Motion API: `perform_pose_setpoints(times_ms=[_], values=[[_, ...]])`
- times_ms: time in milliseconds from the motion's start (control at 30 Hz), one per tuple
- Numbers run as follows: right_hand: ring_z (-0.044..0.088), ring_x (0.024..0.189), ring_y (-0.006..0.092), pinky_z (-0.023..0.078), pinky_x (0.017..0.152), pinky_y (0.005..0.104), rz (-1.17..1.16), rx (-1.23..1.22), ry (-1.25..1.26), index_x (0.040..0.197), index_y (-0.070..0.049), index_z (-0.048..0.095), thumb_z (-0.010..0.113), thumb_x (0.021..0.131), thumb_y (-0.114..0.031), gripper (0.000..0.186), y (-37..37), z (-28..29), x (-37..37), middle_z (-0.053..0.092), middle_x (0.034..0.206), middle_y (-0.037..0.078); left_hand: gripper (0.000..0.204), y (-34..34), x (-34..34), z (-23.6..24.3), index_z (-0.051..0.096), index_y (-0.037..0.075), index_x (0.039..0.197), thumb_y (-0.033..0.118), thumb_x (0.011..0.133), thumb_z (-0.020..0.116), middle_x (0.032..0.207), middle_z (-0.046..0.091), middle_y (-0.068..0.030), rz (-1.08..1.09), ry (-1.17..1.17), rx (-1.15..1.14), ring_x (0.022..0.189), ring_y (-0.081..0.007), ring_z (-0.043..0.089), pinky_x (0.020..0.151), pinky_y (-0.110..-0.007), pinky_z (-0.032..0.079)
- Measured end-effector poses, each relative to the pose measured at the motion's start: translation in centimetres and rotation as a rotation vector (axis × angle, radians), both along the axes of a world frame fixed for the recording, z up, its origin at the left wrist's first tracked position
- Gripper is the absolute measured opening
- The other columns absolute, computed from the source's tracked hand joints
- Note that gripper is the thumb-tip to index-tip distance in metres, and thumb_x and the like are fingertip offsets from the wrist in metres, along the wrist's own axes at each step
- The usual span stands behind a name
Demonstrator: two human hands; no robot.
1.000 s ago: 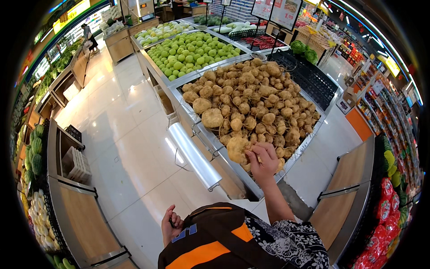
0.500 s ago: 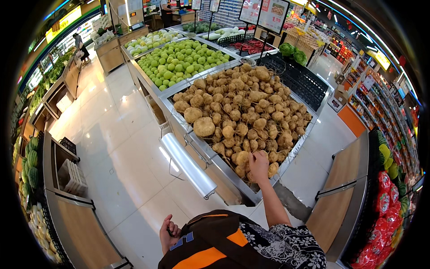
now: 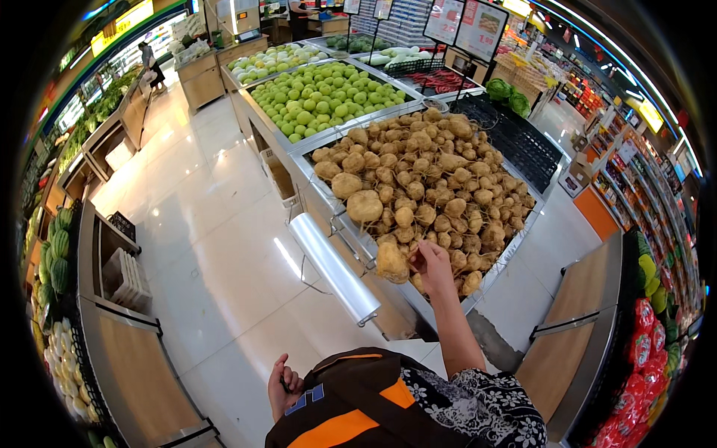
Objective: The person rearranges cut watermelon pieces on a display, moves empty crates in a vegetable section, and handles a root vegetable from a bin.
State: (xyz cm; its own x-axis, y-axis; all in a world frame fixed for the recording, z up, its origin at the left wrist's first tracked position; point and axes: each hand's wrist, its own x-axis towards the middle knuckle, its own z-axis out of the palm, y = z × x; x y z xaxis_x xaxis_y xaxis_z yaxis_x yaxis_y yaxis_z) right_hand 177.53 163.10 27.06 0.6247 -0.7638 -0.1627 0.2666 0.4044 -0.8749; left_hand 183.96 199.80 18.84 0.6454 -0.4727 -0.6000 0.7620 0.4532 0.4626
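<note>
My right hand (image 3: 432, 265) reaches out to the near corner of a bin heaped with several tan, knobbly root vegetables (image 3: 426, 179). Its fingers close on one of the tan roots (image 3: 391, 261) at the bin's front edge, lifting it slightly. My left hand (image 3: 284, 386) stays low beside my body, fingers curled around a small dark object next to the orange and black bag (image 3: 358, 407) on my front.
A roll of clear plastic bags (image 3: 334, 267) hangs on the bin's side. Behind it lies a bin of green fruit (image 3: 321, 97). Black empty crates (image 3: 511, 138) sit to the right. Wooden stands with melons (image 3: 56, 257) flank the shiny floor aisle. A person (image 3: 151, 63) stands far off.
My view has moved closer to the root bin. My right hand has gone from resting on the pile to gripping one root at the front edge.
</note>
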Motion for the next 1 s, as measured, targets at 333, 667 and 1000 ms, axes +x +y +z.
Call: perform_pose_setpoints(times_ms=[333,667,1000], values=[[0.050,0.054,0.0084,0.044,0.054,0.0214,0.176,0.172,-0.080,0.071,-0.005,0.054,0.048,0.085,-0.016,0.019,5.8,0.8,5.2,0.052,0.063,0.000,0.026,2.5,1.0,2.2,0.045,0.001,0.105,0.021,0.090,0.039,0.048,0.033,0.0007,-0.092,-0.254,0.021,0.038,-0.0080,0.028,0.037,-0.022,0.025],[0.050,0.047,0.0071,0.042,0.047,0.0174,0.291,0.040,-0.024,0.072,-0.004,0.055,0.049,0.086,-0.020,0.022,8.4,1.5,5.3,0.053,0.057,0.000,0.024,3.6,2.3,2.3,0.051,-0.001,0.100,0.017,0.090,0.039,0.048,0.033,0.0022,-0.328,-0.427,0.083,0.039,-0.0053,0.028,0.037,-0.020,0.024],[0.053,0.053,0.0101,0.044,0.053,0.0206,0.495,-0.019,0.146,0.076,-0.002,0.056,0.051,0.084,-0.019,0.020,14.1,-0.4,7.2,0.056,0.065,0.004,0.036,1.9,3.3,3.6,0.049,0.008,0.117,0.009,0.082,0.051,0.048,0.039,0.0029,-0.362,-0.875,0.488,0.042,-0.0041,0.030,0.042,-0.018,0.028]])
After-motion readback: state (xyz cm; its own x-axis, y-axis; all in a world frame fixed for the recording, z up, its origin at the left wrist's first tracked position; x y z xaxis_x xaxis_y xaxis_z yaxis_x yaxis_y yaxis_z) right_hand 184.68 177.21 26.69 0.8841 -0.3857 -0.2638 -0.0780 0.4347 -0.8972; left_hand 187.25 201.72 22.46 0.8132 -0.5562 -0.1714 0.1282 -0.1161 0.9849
